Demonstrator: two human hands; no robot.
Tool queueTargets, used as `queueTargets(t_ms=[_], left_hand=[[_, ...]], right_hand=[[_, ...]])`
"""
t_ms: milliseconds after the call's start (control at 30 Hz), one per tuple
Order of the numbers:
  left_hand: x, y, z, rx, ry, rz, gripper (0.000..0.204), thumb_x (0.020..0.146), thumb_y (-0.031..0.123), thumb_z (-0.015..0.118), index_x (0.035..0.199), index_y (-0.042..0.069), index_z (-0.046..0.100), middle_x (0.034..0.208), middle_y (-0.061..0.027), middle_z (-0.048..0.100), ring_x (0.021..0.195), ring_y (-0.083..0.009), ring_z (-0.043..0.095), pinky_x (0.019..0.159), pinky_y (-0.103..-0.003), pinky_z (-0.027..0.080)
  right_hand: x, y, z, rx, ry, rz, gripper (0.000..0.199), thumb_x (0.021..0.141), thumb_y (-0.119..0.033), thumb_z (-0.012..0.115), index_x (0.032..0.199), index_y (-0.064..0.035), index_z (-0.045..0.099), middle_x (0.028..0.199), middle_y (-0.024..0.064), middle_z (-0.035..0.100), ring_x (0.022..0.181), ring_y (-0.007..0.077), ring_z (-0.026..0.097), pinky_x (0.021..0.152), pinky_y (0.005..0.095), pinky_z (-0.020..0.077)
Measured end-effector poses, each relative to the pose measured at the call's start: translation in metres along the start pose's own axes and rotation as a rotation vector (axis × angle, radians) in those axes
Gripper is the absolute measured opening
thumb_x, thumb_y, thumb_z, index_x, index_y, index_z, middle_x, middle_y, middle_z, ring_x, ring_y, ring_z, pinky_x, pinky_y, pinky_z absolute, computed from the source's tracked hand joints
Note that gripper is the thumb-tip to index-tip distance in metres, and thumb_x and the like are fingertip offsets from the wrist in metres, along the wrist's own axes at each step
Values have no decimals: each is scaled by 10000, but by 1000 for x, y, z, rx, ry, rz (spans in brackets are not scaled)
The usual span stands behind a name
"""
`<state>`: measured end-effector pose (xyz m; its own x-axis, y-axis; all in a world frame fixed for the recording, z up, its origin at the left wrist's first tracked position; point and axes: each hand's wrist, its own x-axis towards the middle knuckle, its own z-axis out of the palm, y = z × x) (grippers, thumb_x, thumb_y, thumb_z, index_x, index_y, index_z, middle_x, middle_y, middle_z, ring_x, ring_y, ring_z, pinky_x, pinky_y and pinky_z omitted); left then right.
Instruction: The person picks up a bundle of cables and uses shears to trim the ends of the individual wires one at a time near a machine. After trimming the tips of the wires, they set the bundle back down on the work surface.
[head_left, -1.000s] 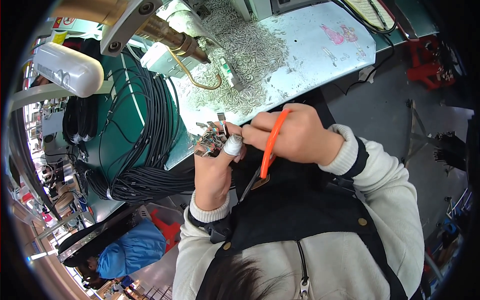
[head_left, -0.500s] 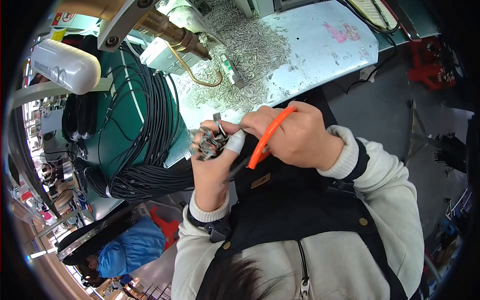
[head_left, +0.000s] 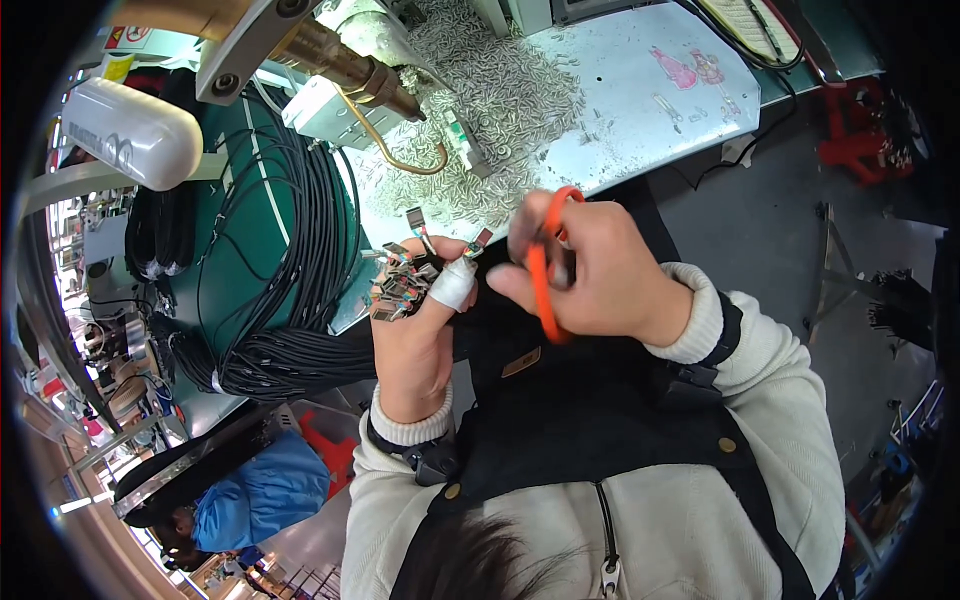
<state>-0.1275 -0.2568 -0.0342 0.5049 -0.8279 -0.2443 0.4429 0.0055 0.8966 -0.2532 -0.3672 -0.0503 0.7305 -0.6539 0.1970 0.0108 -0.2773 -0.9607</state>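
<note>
My left hand (head_left: 415, 335) is closed around a bunch of cable ends (head_left: 400, 290). Small metal connectors with coloured wires poke out above its fingers. White tape wraps the thumb, and one connector (head_left: 478, 242) sticks up by its tip. To the right, my right hand (head_left: 600, 270) grips a hand tool with orange handles (head_left: 541, 280), loops showing across the fingers. Motion blurs its fingertips and the tool's working end, so its exact kind cannot be told. A small gap separates the two hands, in front of the white work plate (head_left: 640, 130).
Many small metal pieces (head_left: 500, 100) cover the plate's left part. Above them juts a machine nozzle (head_left: 400, 100) with a bent copper tube (head_left: 430, 168). Coiled black cables (head_left: 300, 250) lie on the green table at left. A person in blue (head_left: 265, 490) is at lower left.
My right hand has drawn away from the left thumb, and the orange handles have turned in it. My left hand has shifted slightly left, its connectors now spread more visibly.
</note>
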Motion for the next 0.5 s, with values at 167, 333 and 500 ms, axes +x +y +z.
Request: queueTargets(t_ms=[167,333,500], left_hand=[[-2,-3,-1,140,23,136,174,768,-3,565,931,4,504,760,-68,500,609,-141,444,574,-275,373],[2,-2,-3,83,61,135,169,739,-44,590,900,-15,547,793,-68,544,644,-112,490,579,-236,395],[26,7,-16,-90,-70,-115,161,757,-32,565,915,-14,537,771,-69,517,608,-121,462,561,-256,380]], right_hand=[[-3,-11,-5,-443,-285,69,271,746,-259,636,715,-10,535,557,79,548,503,206,568,468,292,425],[-8,6,9,-433,-226,44,265,740,-253,638,701,-11,538,534,103,541,454,247,542,427,320,402],[-13,35,17,-213,-120,64,225,782,-209,607,726,-4,534,514,81,523,393,197,513,387,305,375]])
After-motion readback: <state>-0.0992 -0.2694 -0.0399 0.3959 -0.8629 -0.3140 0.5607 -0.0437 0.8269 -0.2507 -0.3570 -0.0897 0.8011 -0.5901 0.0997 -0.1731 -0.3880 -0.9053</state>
